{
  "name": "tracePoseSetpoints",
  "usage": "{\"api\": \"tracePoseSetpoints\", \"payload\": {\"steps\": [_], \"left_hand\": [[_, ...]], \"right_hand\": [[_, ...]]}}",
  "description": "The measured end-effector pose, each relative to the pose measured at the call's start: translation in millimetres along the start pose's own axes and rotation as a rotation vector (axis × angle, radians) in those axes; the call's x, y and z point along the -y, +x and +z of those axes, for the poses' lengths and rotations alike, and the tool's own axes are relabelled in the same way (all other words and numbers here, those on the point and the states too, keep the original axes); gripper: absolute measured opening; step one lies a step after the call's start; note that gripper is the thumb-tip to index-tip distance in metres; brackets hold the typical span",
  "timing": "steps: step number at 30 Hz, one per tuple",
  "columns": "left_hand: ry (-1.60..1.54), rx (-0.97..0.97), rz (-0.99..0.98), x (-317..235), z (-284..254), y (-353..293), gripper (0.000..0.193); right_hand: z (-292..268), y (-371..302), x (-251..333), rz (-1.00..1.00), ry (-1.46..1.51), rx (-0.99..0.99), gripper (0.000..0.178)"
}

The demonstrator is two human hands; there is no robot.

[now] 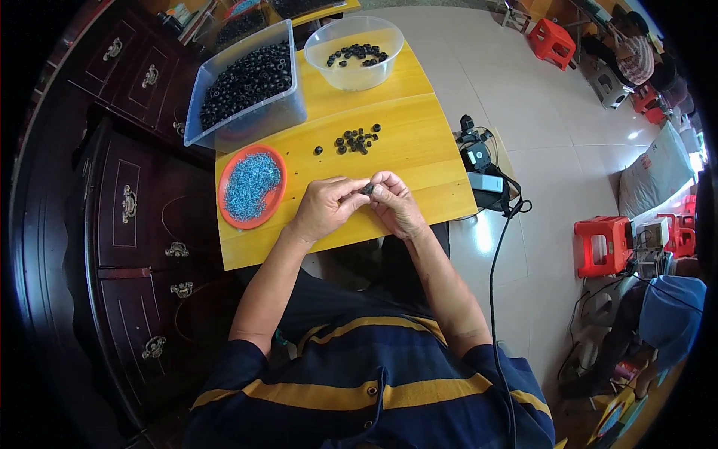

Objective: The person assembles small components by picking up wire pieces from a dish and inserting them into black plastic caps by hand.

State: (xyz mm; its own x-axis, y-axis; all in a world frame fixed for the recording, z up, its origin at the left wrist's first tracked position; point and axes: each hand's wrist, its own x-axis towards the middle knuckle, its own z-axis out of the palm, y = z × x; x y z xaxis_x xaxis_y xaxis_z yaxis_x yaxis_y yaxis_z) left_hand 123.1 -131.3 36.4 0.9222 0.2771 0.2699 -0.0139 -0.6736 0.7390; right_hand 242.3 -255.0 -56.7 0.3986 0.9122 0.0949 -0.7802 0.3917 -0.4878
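In the head view, a small black ring-shaped part (368,189) is pinched between the two hands above the near edge of a yellow wooden table (419,150). The left hand (325,208) is curled nearly closed, its thumb and forefinger brought together on the left side of the part, while the right hand (398,203) is likewise closed around it from the right, the fingers folded inward. Both forearms are seen coming up from the lower edge, over a dark blue shirt with yellow stripes. Just to the left of the left hand, an orange plate (226,213) filled with small blue pieces is set on the table. Beyond the hands, a loose cluster of black rings (356,140) is scattered on the tabletop, well apart from the fingers. Farther back, a clear rectangular bin (258,120) heaped with black rings is placed at the left, and a round clear bowl (357,73) holding a few black rings is placed beside it at the right. A dark wooden cabinet (127,217) with metal handles is seen along the left, and red plastic stools (604,243) stand on the pale tiled floor at the right.
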Motion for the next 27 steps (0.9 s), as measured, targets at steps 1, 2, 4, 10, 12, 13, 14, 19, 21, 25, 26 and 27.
{"api": "tracePoseSetpoints", "payload": {"steps": [1, 2, 4, 10, 12, 13, 14, 19, 21, 25, 26, 27], "left_hand": [[0.001, 0.002, 0.001, -0.7, 1.2, 0.5, 0.028], [0.030, -0.032, 0.043, -1.8, 3.0, 1.3, 0.026], [0.061, -0.064, 0.086, -3.8, 5.8, 2.0, 0.024], [0.032, -0.188, 0.020, -2.8, 10.7, -0.3, 0.021], [-0.019, -0.224, -0.004, -0.2, 12.0, -2.3, 0.022], [-0.016, -0.223, -0.003, 0.4, 12.9, -4.0, 0.022], [-0.088, -0.234, -0.061, 0.6, 13.7, -6.2, 0.024], [-0.183, -0.266, -0.100, -1.4, 13.6, -5.3, 0.028], [-0.194, -0.312, -0.116, -5.5, 16.9, -2.7, 0.024], [-0.217, -0.258, -0.122, -8.7, 16.6, -1.8, 0.015], [-0.235, -0.287, -0.156, -11.1, 17.7, 0.4, 0.011], [-0.252, -0.317, -0.192, -13.1, 17.8, 1.5, 0.008]], "right_hand": [[0.0, 0.4, -0.2, -0.001, -0.011, -0.021, 0.013], [0.2, 0.6, -0.8, -0.004, -0.010, -0.021, 0.013], [5.0, 1.0, -1.1, -0.031, -0.011, -0.068, 0.013], [-0.7, 2.9, -3.1, -0.031, 0.025, -0.080, 0.014], [-0.9, 2.8, -2.7, -0.036, 0.037, -0.076, 0.014], [-0.7, 2.9, -2.5, -0.038, 0.047, -0.071, 0.013], [-0.4, 3.0, -2.0, -0.039, 0.049, -0.069, 0.013], [-2.0, 2.7, -1.5, -0.035, 0.075, -0.068, 0.012], [-1.8, 2.2, -1.1, -0.037, 0.085, -0.075, 0.012], [-2.2, 2.7, -1.3, -0.038, 0.101, -0.070, 0.012], [-3.1, 2.3, -1.0, -0.041, 0.101, -0.070, 0.012], [-3.2, 1.9, -0.9, -0.039, 0.105, -0.080, 0.012]]}}
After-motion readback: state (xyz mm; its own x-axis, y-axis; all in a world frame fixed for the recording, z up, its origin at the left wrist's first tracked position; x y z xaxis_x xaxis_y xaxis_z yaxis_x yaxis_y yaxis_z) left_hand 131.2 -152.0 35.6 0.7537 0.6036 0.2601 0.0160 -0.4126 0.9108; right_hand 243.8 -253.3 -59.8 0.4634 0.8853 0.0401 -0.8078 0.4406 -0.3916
